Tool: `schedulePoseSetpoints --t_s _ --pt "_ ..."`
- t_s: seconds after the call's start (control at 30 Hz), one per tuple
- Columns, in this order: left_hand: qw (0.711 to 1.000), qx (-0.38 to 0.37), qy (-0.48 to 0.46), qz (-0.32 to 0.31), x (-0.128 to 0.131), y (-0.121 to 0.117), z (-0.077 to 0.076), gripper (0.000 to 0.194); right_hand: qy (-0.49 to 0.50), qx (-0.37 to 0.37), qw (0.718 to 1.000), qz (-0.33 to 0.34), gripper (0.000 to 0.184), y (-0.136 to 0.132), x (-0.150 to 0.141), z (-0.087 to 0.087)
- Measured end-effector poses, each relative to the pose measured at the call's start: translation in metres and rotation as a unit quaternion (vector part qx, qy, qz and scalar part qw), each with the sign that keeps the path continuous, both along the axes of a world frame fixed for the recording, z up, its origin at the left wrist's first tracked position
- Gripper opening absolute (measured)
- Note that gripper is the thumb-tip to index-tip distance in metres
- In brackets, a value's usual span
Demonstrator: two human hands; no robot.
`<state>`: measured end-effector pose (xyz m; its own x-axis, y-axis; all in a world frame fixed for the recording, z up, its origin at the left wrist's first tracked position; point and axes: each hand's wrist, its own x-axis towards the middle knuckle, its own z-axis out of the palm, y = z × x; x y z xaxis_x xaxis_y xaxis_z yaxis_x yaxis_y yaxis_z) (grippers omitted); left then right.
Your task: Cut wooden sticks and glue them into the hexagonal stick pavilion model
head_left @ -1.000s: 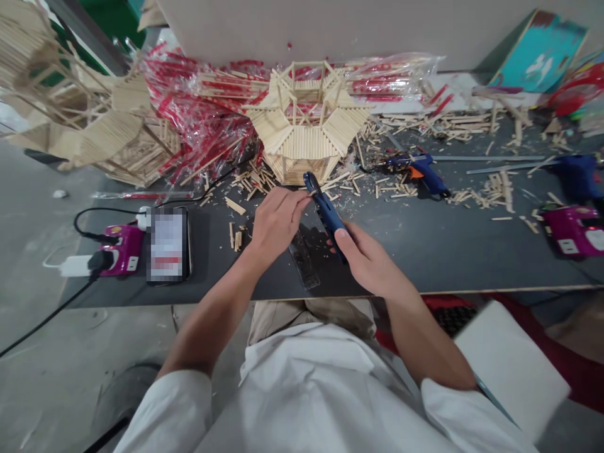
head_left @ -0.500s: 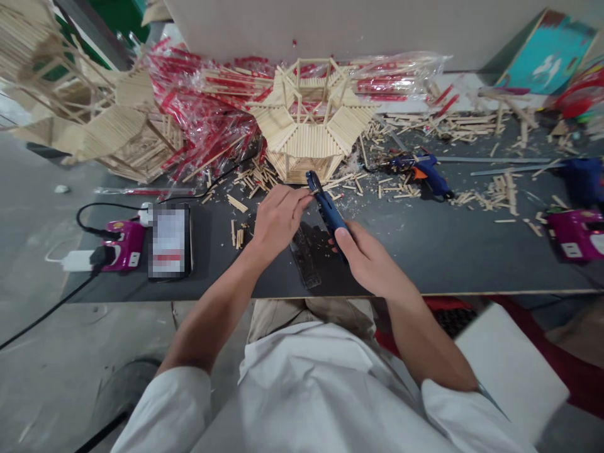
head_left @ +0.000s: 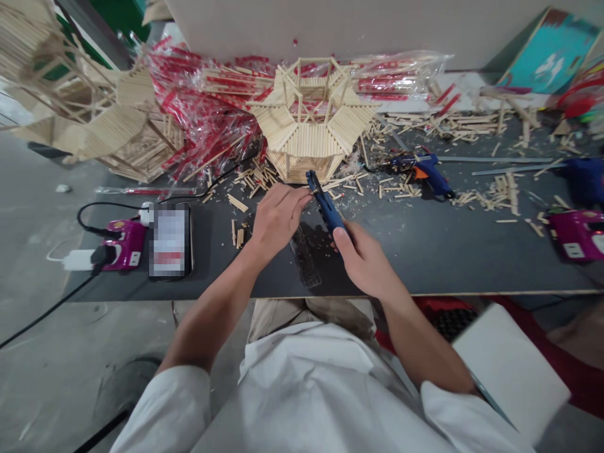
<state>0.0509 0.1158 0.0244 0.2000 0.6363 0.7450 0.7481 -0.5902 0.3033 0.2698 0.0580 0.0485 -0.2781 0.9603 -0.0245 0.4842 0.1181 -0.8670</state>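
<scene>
My right hand (head_left: pixel 361 255) is wrapped around the blue handles of a pair of pliers (head_left: pixel 329 211), whose dark jaws point away from me. Just left of those jaws, my left hand (head_left: pixel 279 215) is closed, thumb and fingertips pinched together. Whatever small piece they grip is hidden by the fingers. Beyond both hands stands a many-sided pavilion model (head_left: pixel 311 139) built of thin wooden sticks, with sloping stick roofs. Under the hands a clear plastic strip (head_left: pixel 304 258) lies on the dark table (head_left: pixel 377 270).
Cut stick pieces (head_left: pixel 257 179) litter the table around the model. A blue glue gun (head_left: pixel 431 176) lies right of it. Red-and-clear wrappers (head_left: pixel 202 107) are heaped behind. At left are a phone (head_left: pixel 170 242), a purple power adapter (head_left: pixel 125 242) with cords and a larger stick model (head_left: pixel 108 129).
The pliers' handles have shifted slightly in my right hand, which has moved a little. My left hand stays pinched at the jaws. The whole view has shifted slightly.
</scene>
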Motion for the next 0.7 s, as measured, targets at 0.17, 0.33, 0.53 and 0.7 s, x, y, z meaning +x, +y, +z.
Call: schedulePoseSetpoints --t_s 0.17,0.33,0.53,0.7 --pt "1.0 0.002 -0.006 -0.007 0.0 0.001 -0.001 0.02 -0.087 -0.016 0.996 -0.034 0.064 -0.005 -0.005 -0.002" --pt "0.998 0.049 -0.02 -0.018 0.003 0.0 0.001 0.01 -0.062 0.009 0.997 -0.046 0.066 -0.007 -0.007 -0.006" --pt "0.998 0.055 -0.008 -0.016 0.004 -0.003 0.003 0.009 -0.072 0.038 0.995 -0.062 0.066 -0.01 -0.009 -0.013" --pt "0.999 0.053 0.002 -0.01 0.004 -0.006 0.003 0.009 -0.142 0.057 0.986 -0.062 0.064 -0.008 -0.012 -0.015"
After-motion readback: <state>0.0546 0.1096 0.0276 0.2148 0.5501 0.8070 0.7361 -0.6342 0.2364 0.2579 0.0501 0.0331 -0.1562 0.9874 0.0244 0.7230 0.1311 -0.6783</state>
